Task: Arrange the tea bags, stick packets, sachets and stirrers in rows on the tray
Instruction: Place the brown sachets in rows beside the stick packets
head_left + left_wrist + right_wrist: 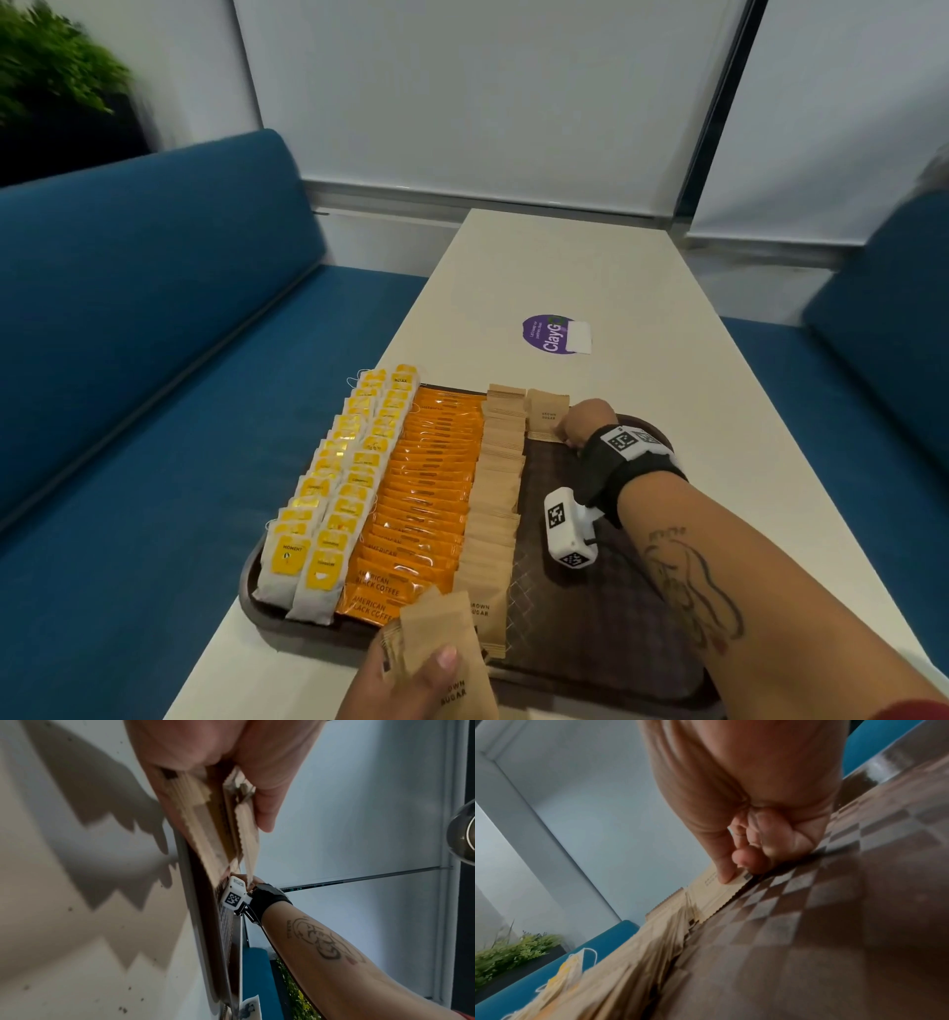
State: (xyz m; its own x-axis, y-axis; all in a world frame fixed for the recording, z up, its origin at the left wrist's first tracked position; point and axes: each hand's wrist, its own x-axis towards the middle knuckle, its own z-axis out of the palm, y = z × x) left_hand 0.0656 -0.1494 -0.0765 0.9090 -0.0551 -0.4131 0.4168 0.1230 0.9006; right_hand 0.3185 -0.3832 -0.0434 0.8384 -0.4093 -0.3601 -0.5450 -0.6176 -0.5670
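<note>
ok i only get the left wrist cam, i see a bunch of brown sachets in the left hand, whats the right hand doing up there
Observer: The right hand pinches a single brown sugar sachet at the far end of the tray, just right of the full sachet row.
Operator: whats on the other side of that row
Observer: One row of orange coffee packets, then two rows of yellow tea bags at the tray's left edge.
Operator: and where am i holding mine against all that
Observer: The left hand holds its stack of sachets over the tray's near rim, in front of the coffee packets and the sachet row.
</note>
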